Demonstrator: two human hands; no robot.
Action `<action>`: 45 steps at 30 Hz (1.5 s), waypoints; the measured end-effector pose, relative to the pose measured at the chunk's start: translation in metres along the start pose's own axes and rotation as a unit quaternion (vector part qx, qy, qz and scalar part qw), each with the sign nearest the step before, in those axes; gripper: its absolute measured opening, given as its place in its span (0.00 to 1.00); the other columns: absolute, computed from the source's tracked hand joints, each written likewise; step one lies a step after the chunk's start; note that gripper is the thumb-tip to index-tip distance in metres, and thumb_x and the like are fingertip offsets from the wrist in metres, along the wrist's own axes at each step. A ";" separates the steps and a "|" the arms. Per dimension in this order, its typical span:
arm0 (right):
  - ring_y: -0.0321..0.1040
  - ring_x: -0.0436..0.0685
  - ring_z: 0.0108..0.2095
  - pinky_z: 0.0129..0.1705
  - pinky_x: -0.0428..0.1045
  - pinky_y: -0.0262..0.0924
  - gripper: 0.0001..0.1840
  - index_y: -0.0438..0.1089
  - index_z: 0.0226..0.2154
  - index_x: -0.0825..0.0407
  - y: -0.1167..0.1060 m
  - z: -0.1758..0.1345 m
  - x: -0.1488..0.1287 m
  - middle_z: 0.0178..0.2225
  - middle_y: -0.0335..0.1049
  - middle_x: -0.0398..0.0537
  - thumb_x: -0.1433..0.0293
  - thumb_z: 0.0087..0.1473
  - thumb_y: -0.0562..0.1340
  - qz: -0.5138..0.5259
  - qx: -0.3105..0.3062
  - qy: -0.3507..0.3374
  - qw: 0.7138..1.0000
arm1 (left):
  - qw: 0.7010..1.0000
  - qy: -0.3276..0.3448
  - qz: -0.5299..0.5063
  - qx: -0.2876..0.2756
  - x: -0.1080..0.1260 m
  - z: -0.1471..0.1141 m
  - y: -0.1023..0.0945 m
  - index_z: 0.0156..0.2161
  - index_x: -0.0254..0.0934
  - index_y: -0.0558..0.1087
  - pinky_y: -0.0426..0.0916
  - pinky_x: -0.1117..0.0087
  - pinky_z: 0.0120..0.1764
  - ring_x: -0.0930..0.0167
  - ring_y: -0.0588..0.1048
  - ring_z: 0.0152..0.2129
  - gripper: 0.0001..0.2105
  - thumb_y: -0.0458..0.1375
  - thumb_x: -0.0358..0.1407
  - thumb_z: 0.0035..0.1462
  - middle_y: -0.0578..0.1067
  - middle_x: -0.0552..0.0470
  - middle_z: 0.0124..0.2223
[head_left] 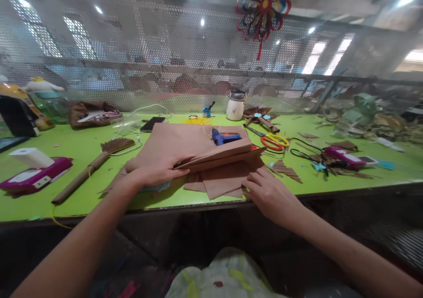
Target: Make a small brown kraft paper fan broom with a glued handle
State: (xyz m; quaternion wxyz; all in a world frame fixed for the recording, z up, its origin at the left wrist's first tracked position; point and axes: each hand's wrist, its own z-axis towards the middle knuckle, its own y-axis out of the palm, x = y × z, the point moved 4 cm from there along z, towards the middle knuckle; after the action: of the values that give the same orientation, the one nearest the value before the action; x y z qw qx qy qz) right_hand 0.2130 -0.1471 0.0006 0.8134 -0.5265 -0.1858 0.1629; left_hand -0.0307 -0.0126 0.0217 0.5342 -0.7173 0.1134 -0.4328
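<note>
brown paper [185, 139] is held in closed pinch by left hand [160, 172]. lower sheets [221, 181] are touched by right hand [267, 194], grip unclear.

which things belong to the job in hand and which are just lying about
Likely in the job:
brown paper, gripped by the left hand, touched by the right hand
blue glue gun
scissors

Probably just lying about:
phone
white jar
hanging ornament
</note>
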 end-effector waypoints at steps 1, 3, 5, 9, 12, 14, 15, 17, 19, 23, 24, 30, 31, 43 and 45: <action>0.60 0.58 0.35 0.38 0.53 0.58 0.09 0.70 0.35 0.54 -0.001 -0.002 0.004 0.32 0.66 0.53 0.73 0.58 0.54 0.015 0.006 0.009 1.000 | 1.000 0.001 0.004 0.000 0.000 0.000 0.000 0.62 0.44 0.53 0.50 0.66 0.60 0.66 0.57 0.59 0.30 0.46 0.53 0.57 0.57 0.55 0.63; 0.61 0.58 0.37 0.40 0.53 0.59 0.09 0.69 0.36 0.55 -0.004 -0.006 0.013 0.34 0.66 0.53 0.72 0.58 0.54 0.048 0.030 0.033 0.998 | 1.000 0.002 0.014 0.003 -0.002 0.000 -0.001 0.62 0.43 0.54 0.50 0.64 0.60 0.65 0.57 0.59 0.31 0.46 0.53 0.57 0.57 0.54 0.63; 0.62 0.58 0.39 0.42 0.53 0.60 0.10 0.69 0.40 0.55 -0.009 -0.008 0.025 0.37 0.66 0.54 0.71 0.58 0.54 0.068 0.088 0.069 0.991 | 1.000 -0.002 0.025 0.008 -0.004 0.000 -0.002 0.62 0.43 0.54 0.50 0.63 0.60 0.64 0.57 0.59 0.31 0.46 0.53 0.57 0.57 0.54 0.63; 0.62 0.61 0.44 0.46 0.57 0.60 0.17 0.64 0.49 0.55 -0.012 -0.009 0.054 0.41 0.65 0.56 0.71 0.57 0.55 0.071 0.198 0.138 0.968 | 0.999 -0.004 0.040 0.004 -0.008 0.000 -0.002 0.62 0.42 0.54 0.50 0.62 0.60 0.62 0.56 0.59 0.31 0.46 0.53 0.57 0.57 0.53 0.63; 0.63 0.61 0.44 0.46 0.57 0.62 0.18 0.63 0.51 0.53 -0.001 -0.010 0.072 0.43 0.66 0.56 0.70 0.56 0.55 0.118 0.222 0.174 0.952 | 0.999 -0.002 0.049 0.003 -0.009 0.000 -0.003 0.62 0.43 0.54 0.50 0.63 0.59 0.63 0.57 0.59 0.31 0.47 0.53 0.57 0.57 0.54 0.63; 0.66 0.60 0.43 0.44 0.56 0.64 0.18 0.64 0.49 0.52 0.010 -0.012 0.081 0.44 0.67 0.55 0.70 0.55 0.56 0.176 0.234 0.207 0.934 | 0.999 -0.002 0.054 0.009 -0.009 0.000 -0.004 0.62 0.44 0.56 0.52 0.63 0.59 0.63 0.58 0.58 0.30 0.48 0.53 0.56 0.59 0.55 0.62; 0.67 0.59 0.42 0.43 0.55 0.65 0.17 0.64 0.49 0.52 0.016 -0.013 0.085 0.44 0.68 0.54 0.70 0.55 0.57 0.205 0.238 0.223 0.923 | 0.998 -0.003 0.057 0.014 -0.009 0.000 -0.005 0.62 0.45 0.56 0.52 0.63 0.59 0.62 0.59 0.58 0.30 0.48 0.53 0.56 0.59 0.55 0.62; 0.68 0.58 0.41 0.41 0.54 0.67 0.18 0.64 0.48 0.51 0.025 -0.015 0.089 0.44 0.69 0.53 0.69 0.53 0.57 0.258 0.236 0.247 0.904 | 0.998 -0.009 0.065 0.023 -0.009 0.000 -0.006 0.61 0.45 0.58 0.54 0.62 0.58 0.61 0.60 0.57 0.30 0.49 0.53 0.55 0.61 0.54 0.61; 0.68 0.58 0.41 0.40 0.53 0.67 0.19 0.64 0.49 0.51 0.030 -0.015 0.092 0.45 0.69 0.53 0.69 0.52 0.58 0.293 0.225 0.257 0.893 | 0.996 -0.016 0.079 0.028 -0.010 0.001 -0.006 0.60 0.45 0.59 0.55 0.60 0.58 0.60 0.61 0.57 0.30 0.49 0.54 0.54 0.61 0.54 0.61; 0.66 0.59 0.46 0.45 0.55 0.64 0.17 0.68 0.44 0.51 0.029 -0.014 0.094 0.45 0.69 0.53 0.72 0.49 0.58 0.290 0.216 0.242 0.900 | 0.993 -0.019 0.110 0.030 -0.012 0.002 -0.006 0.60 0.45 0.59 0.54 0.59 0.58 0.59 0.60 0.57 0.30 0.47 0.55 0.55 0.61 0.54 0.61; 0.65 0.60 0.48 0.48 0.56 0.62 0.15 0.70 0.42 0.51 0.028 -0.014 0.094 0.45 0.68 0.53 0.73 0.48 0.58 0.280 0.215 0.231 0.906 | 0.993 -0.021 0.114 0.031 -0.011 0.002 -0.006 0.60 0.45 0.59 0.54 0.59 0.58 0.59 0.60 0.57 0.30 0.46 0.55 0.56 0.61 0.54 0.61; 0.63 0.60 0.51 0.52 0.58 0.57 0.11 0.74 0.28 0.51 0.031 -0.016 0.096 0.45 0.70 0.54 0.76 0.46 0.56 0.268 0.192 0.224 0.917 | 0.993 -0.031 0.107 0.035 -0.004 0.001 -0.009 0.60 0.48 0.59 0.54 0.64 0.58 0.63 0.62 0.56 0.27 0.43 0.53 0.58 0.62 0.58 0.61; 0.63 0.60 0.51 0.51 0.58 0.58 0.11 0.74 0.27 0.51 0.032 -0.016 0.096 0.44 0.71 0.54 0.76 0.46 0.56 0.274 0.189 0.226 0.915 | 0.993 -0.032 0.105 0.035 -0.003 0.001 -0.009 0.60 0.48 0.59 0.54 0.65 0.58 0.63 0.62 0.56 0.27 0.42 0.53 0.59 0.62 0.59 0.60; 0.70 0.58 0.41 0.41 0.55 0.66 0.16 0.69 0.43 0.51 0.037 -0.009 0.108 0.43 0.72 0.52 0.72 0.50 0.57 0.309 0.193 0.270 0.891 | 0.995 -0.039 0.083 0.040 0.000 -0.001 -0.010 0.58 0.46 0.63 0.54 0.64 0.58 0.63 0.63 0.55 0.26 0.43 0.52 0.59 0.65 0.57 0.58; 0.70 0.57 0.41 0.39 0.53 0.67 0.20 0.66 0.47 0.51 0.035 -0.006 0.108 0.44 0.71 0.52 0.72 0.50 0.56 0.320 0.204 0.264 0.887 | 0.995 -0.037 0.079 0.040 -0.002 -0.001 -0.010 0.58 0.46 0.63 0.54 0.64 0.58 0.64 0.64 0.55 0.26 0.43 0.52 0.59 0.65 0.56 0.58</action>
State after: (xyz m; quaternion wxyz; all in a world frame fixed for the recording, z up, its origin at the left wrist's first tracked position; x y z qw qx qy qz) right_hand 0.3081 -0.0888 -0.0198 0.8260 -0.4030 0.2514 0.3037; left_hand -0.0354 -0.0079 0.0289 0.5985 -0.6998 0.1327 -0.3667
